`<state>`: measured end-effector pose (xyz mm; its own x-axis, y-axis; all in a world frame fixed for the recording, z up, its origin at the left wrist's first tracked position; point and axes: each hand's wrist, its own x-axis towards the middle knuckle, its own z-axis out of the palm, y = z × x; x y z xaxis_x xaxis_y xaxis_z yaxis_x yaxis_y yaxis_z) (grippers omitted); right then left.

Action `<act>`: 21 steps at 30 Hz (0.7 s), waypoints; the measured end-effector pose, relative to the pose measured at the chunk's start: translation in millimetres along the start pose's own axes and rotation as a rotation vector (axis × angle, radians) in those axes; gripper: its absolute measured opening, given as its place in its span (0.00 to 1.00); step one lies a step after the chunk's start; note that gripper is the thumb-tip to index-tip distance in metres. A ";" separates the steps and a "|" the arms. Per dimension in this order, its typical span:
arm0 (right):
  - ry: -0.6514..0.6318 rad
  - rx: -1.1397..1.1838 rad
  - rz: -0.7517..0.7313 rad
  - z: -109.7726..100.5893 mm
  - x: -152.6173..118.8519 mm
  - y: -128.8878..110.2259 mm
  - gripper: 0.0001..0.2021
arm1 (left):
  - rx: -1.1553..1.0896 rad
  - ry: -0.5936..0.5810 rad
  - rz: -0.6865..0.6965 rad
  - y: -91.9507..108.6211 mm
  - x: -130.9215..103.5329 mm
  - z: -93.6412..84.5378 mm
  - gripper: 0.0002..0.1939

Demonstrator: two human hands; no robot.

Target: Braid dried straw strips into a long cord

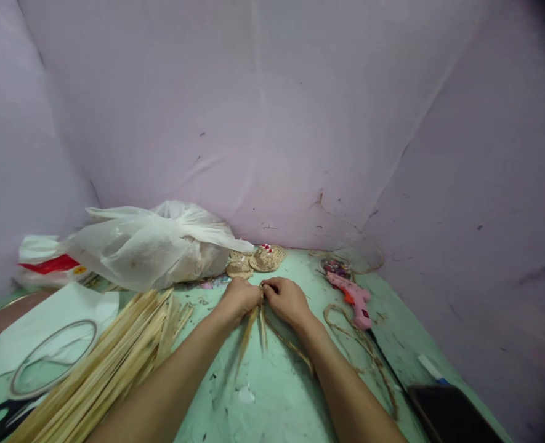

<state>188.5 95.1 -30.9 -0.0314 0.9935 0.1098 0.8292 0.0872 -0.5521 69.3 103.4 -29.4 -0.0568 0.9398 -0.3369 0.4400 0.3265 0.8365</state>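
Observation:
Near the middle of the green table, my left hand [241, 298] and my right hand [285, 298] meet, their fingers closed on a small piece of braided straw [262, 290], mostly hidden by the fingers. Loose straw ends [248, 335] hang below it toward me. A twisted cord [290, 346] runs from beneath the fingers and passes under my right forearm. Just behind my hands lie small woven straw hats [266, 261], one topped with red and white beads.
Long dry straw strips [101, 363], scissors [7, 415] and a wire ring [16, 375] lie left. A plastic bag [152, 246] stands behind. At right are a pink glue gun [356, 301], beads [337, 267], loose cord [374, 357] and a dark flat object [452, 413].

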 end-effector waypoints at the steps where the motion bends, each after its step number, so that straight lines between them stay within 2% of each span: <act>1: -0.009 0.026 -0.024 -0.6 -2.7 2.9 0.16 | 0.046 -0.024 0.007 2.7 -3.3 -5.4 0.09; 5: -0.077 0.055 -0.016 -6.9 -15.3 4.3 0.13 | 0.110 -0.103 0.009 14.9 -16.7 -20.4 0.11; 9: -0.166 -0.110 -0.034 -15.0 -26.9 -13.3 0.09 | 0.083 -0.148 -0.018 20.5 -21.0 -23.5 0.11; 12: -0.179 -0.259 -0.067 -22.7 -30.0 -21.9 0.06 | 0.063 -0.178 -0.052 20.0 -18.0 -23.2 0.12; 17: -0.108 -0.460 0.037 -40.1 -25.6 -11.2 0.07 | 0.080 -0.170 -0.054 19.5 -16.4 -20.7 0.13; 21: 0.019 -0.343 0.095 -42.3 -24.2 -13.3 0.07 | 0.071 -0.154 -0.063 20.1 -18.2 -19.0 0.14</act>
<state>201.9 66.8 8.8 0.0622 0.9941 0.0884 0.9671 -0.0381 -0.2517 62.2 94.7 1.8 0.0494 0.8894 -0.4544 0.5025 0.3711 0.7809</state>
